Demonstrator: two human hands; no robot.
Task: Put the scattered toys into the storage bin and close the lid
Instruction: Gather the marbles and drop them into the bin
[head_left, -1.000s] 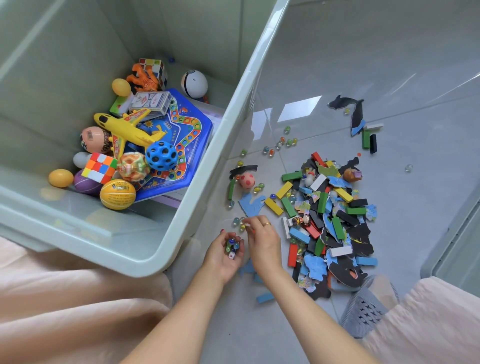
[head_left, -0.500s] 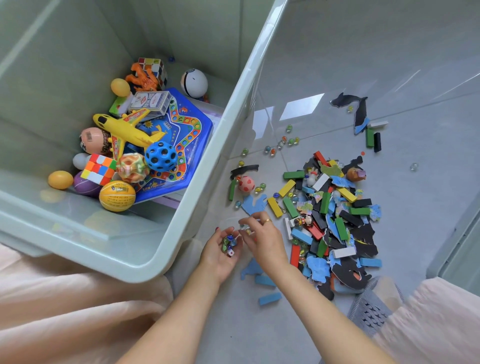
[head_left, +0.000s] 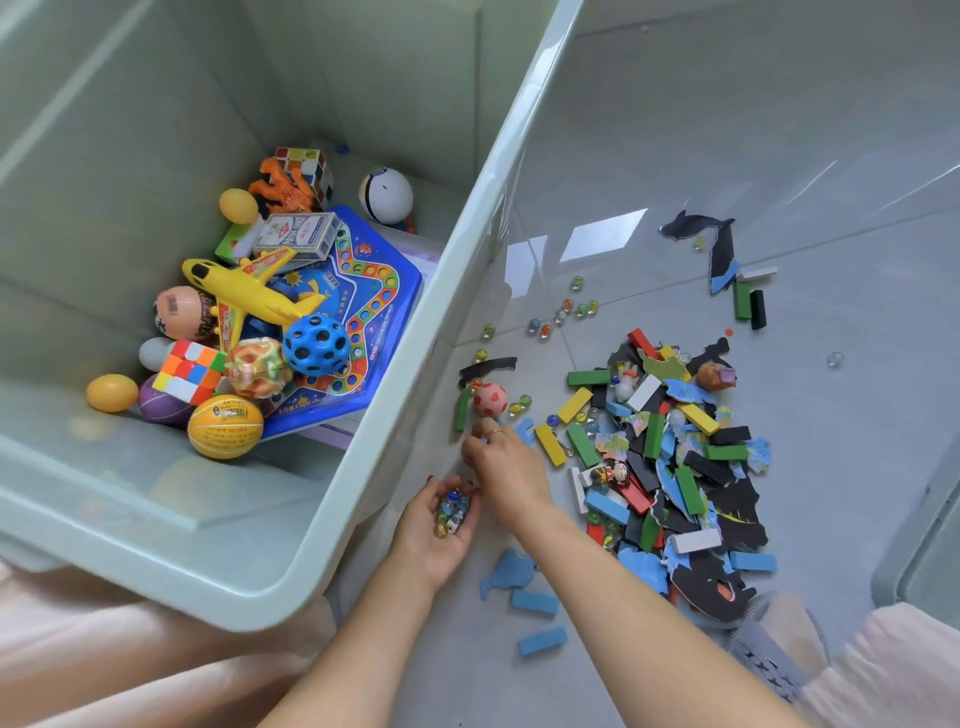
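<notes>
At lower centre, the left hand (head_left: 441, 525) is cupping glass marbles (head_left: 453, 510) in curled fingers; the right hand (head_left: 506, 470) is reaching down beside it, its fingertips hidden, grip unclear.

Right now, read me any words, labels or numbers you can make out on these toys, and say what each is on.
No text is legible.
Card box: print, too blurred.
Blue game board: lettering along its lower edge, too small.
Orange ball: sticker, unreadable.
Pink ball: barcode only.

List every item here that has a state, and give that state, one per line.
storage bin: open, lid off, partly filled with toys
left hand: cupped, holding marbles
right hand: on the floor, fingers curled, reaching beside the bin
block pile: scattered on the floor
</notes>
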